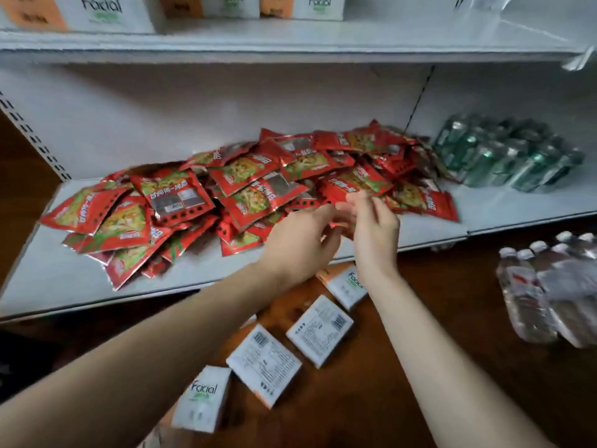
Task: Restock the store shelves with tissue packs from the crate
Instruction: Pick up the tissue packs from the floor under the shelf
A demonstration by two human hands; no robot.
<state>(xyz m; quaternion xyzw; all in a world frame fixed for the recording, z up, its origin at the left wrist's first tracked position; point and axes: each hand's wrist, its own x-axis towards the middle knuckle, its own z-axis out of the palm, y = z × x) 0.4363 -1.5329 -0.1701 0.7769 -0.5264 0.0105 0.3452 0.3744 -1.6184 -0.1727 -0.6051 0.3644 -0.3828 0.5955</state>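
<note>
Site was a shop: white metal shelving carried heaped identical red snack packets, boxed facial tissues and shrink-wrapped green bottles.

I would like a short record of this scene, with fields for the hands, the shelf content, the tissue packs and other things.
left hand: at the red snack packets; grip unclear
right hand: beside it, fingertips at a packet; grip unclear
middle shelf: heap of red snack packets, green bottle pack at right
tissue packs: four on the floor, more on the upper shelf
floor, right: water bottle pack
</note>
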